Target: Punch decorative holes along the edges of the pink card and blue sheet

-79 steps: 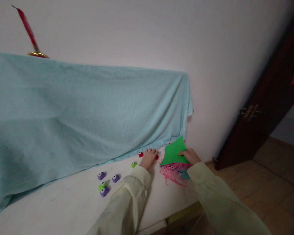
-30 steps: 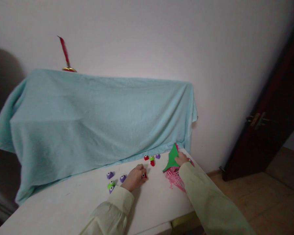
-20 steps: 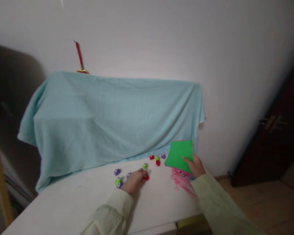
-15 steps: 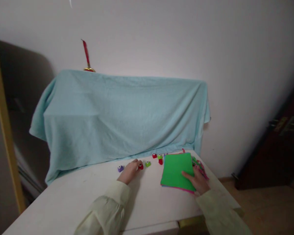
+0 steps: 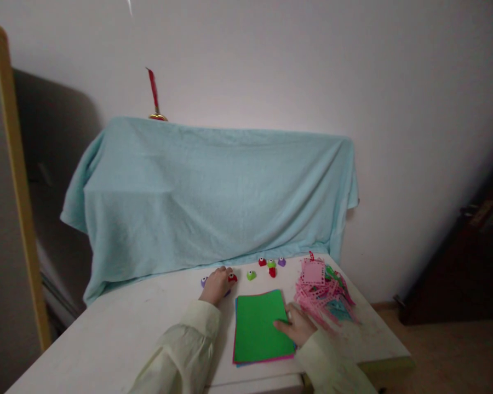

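My left hand (image 5: 217, 284) is on the white tabletop with its fingers bent round a small red one-eyed figure (image 5: 232, 277). Partly hidden behind that hand is a purple one-eyed figure (image 5: 204, 282), and a bit of purple shows under its palm. My right hand (image 5: 296, 326) grips the right edge of a stack of coloured sheets (image 5: 261, 325), thumb on top; green is uppermost, with pink and blue edges beneath. Just beyond the stack lies a light green one-eyed figure (image 5: 251, 275).
More small figures (image 5: 271, 271) in red, green and purple stand near the cloth. A heap of pink cut strips (image 5: 318, 293) lies at the table's right side. A light blue cloth (image 5: 213, 191) hangs along the back. The tabletop (image 5: 148, 312) ends at a front edge.
My right hand has brought the sheet stack left and nearer me, uncovering the pink strips and a purple figure. My left hand has shifted the red figure slightly left.
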